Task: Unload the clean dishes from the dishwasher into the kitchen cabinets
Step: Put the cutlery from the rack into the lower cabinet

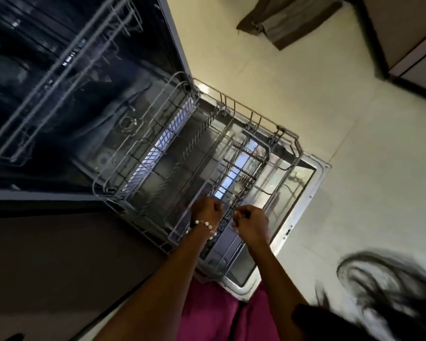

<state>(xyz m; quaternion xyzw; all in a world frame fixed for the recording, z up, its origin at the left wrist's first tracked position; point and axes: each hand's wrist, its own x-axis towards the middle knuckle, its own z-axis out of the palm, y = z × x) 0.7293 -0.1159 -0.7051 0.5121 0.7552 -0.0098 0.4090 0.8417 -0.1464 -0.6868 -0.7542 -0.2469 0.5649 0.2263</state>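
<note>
Dishwasher (89, 99) stands open at the left of the tilted view, its door (303, 193) folded down over the pale floor and its lower rack (158, 134) pulled out on top of the door. The rack looks bare: only wire tines and the long cutlery basket (241, 166) show, though blur over the wires could hide something small. The upper rack (67, 60) sits partly inside the dark tub, and nothing in it can be made out.

Both hands hang over the near end of the basket. The left hand (205, 210), with a bead bracelet (203, 223) at the wrist, is curled into a loose fist; the right hand (251, 221) is curled too, fingertips pinched together. Whether either one has hold of a wire or a small utensil, I cannot tell.

The rack is probably light and springy when bare, stiff along its rim and rolling easily on its wheels. The thick front rim is likely the best hold. The basket should lift out by its top frame or handle, kept level.
</note>
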